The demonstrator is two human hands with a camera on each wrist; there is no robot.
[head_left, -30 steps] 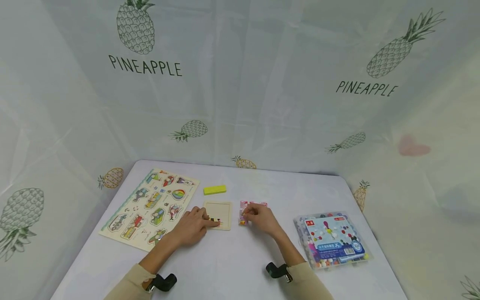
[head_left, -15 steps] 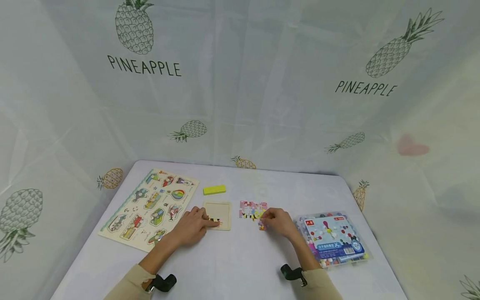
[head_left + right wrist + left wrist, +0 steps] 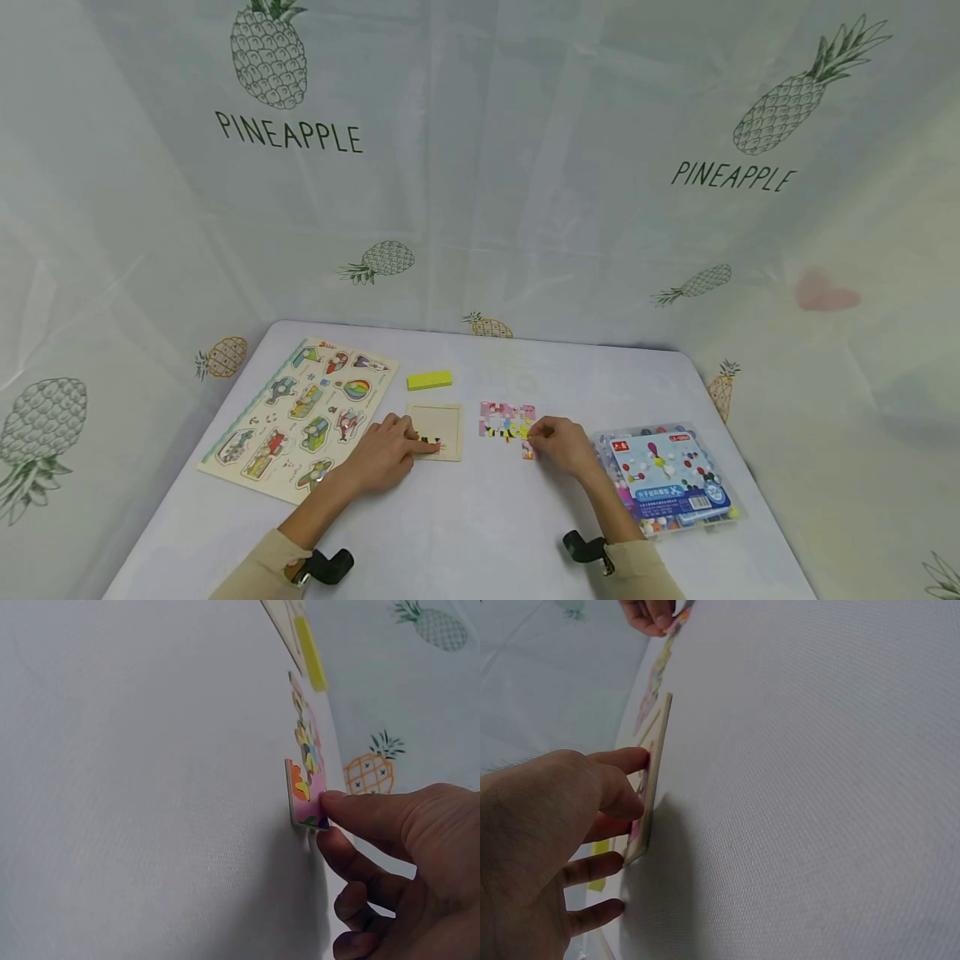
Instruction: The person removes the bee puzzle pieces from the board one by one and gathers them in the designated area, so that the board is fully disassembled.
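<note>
My left hand (image 3: 386,454) rests at the small wooden puzzle tray (image 3: 448,417), its index finger stretched over the tray's lower part. Under the fingers lie a few puzzle pieces (image 3: 431,439) with black and yellow print, partly hidden. To the right, my right hand (image 3: 562,446) pinches a pink and orange puzzle piece (image 3: 301,796) at its edge between thumb and index finger. That piece is tilted up in the right wrist view. Just beyond it lies a group of joined pink and yellow puzzle pieces (image 3: 498,419) on the white table.
A big wooden picture board (image 3: 330,400) with vehicle shapes lies at the left. Behind the tray sits a yellow block (image 3: 430,380). A clear plastic box (image 3: 667,479) of coloured parts stands right of my right hand. A pineapple-print curtain (image 3: 510,183) hangs behind the table.
My right hand has moved from the left side of the joined pieces to their lower right, where it pinches a piece. My left hand stays in place on the tray.
</note>
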